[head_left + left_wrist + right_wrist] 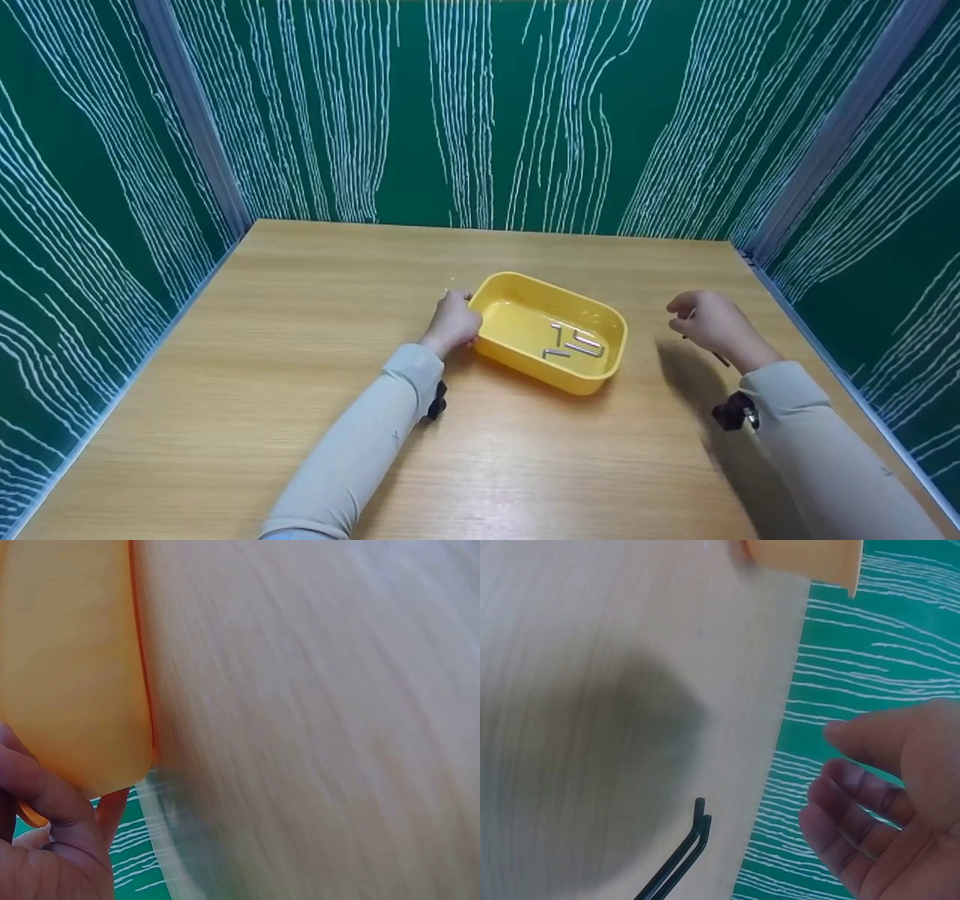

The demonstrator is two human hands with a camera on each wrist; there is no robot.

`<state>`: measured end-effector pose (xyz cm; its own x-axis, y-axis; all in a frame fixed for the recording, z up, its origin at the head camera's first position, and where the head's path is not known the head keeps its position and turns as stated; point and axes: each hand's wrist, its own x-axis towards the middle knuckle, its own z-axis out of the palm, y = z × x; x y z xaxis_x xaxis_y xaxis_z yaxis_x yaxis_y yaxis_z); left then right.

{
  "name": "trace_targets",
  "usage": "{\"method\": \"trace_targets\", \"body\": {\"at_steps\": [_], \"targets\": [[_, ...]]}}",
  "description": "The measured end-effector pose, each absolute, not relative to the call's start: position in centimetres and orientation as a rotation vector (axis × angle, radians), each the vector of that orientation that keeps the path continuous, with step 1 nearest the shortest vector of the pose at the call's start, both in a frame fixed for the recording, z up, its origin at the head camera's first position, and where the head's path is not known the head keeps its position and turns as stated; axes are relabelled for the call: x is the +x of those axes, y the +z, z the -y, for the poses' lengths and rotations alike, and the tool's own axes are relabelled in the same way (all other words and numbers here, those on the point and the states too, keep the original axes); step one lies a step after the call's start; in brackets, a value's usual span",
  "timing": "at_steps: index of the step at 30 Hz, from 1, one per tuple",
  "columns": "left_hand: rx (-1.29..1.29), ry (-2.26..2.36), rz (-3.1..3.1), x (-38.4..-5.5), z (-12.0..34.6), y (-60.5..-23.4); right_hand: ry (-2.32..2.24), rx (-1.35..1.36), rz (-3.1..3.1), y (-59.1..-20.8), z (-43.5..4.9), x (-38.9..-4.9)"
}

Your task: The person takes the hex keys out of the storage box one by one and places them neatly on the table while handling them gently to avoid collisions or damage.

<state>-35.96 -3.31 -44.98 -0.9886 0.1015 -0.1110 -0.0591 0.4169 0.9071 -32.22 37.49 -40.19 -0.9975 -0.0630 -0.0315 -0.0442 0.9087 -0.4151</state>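
My left hand (454, 322) grips the left end of a yellow plastic tub (540, 373), thumb and fingers at its rim. Seen from the left wrist, that hand (56, 840) lies along the tub's end wall (75, 675). Inside the tub are several silvery L-shaped hex keys (589, 346), toward its right end. To the right of the tub, my right hand (712, 324) hovers over the table with loosely bent fingers, holding nothing. Two dark L-shaped hex keys (679, 859) lie side by side below it, mostly hidden by the wrist in the head view.
The wooden table (300, 315) meets green walls (409, 150) with white streaked lines at the back and both sides. Grey posts (199, 120) stand at the back corners. The right arm casts a shadow (686, 375) on the wood.
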Motion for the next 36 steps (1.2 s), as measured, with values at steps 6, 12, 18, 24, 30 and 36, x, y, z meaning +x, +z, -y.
{"method": "trace_targets", "body": {"at_steps": [6,12,18,24,30,36], "targets": [[0.028,1.615,-2.518,-36.0,3.3,-45.1,-0.681,-0.070,-2.995,-39.9,-37.1,-31.9],[0.020,1.614,-2.521,-36.0,3.2,-45.1,-0.681,-0.154,-3.040,-39.6,-36.8,-31.5],[0.020,1.602,-2.531,-36.0,3.2,-45.1,-0.680,-0.172,-3.038,-39.2,-36.4,-31.4],[-0.007,1.583,-2.517,-36.1,3.0,-45.0,-0.702,-0.181,-3.028,-39.0,-35.9,-31.4],[-0.011,1.569,-2.522,-35.8,3.0,-44.7,-0.697,-0.219,-3.022,-38.6,-35.0,-31.4],[0.005,1.585,-2.522,-35.9,3.1,-44.7,-0.694,-0.277,-3.005,-38.2,-33.8,-31.4]]}}
